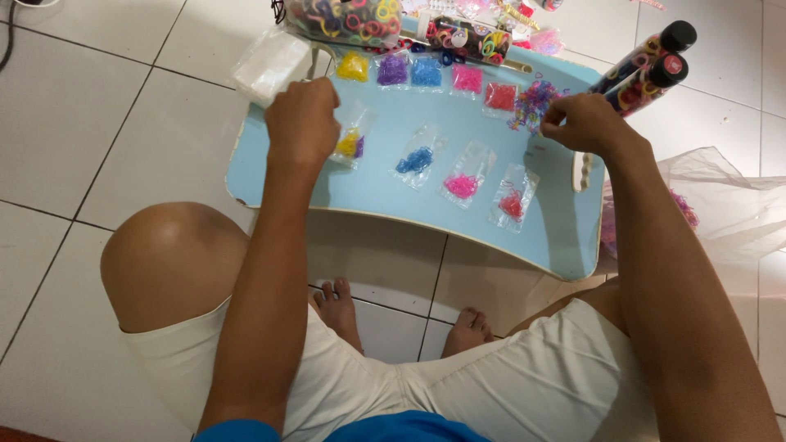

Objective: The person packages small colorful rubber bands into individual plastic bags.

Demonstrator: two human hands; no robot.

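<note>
A light blue lap table (pixel 385 205) stands on the tiled floor over my legs. My left hand (pixel 303 123) rests curled on a small clear bag with yellow and purple rubber bands (pixel 350 146). My right hand (pixel 583 123) pinches at a loose pile of mixed-colour bands (pixel 534 101). In a near row lie clear bags with blue bands (pixel 416 160), pink bands (pixel 463 186) and red bands (pixel 512 204). A far row holds yellow (pixel 354 67), purple (pixel 392 70), blue (pixel 426 72), pink (pixel 467 78) and red (pixel 500 96) band heaps.
Clear tubs of coloured hair ties (pixel 344 18) stand beyond the table. Two black-capped tubes of ties (pixel 647 69) lie at the right edge. A stack of clear bags (pixel 270 65) sits at the far left corner. A large plastic bag (pixel 720 205) lies on the floor right.
</note>
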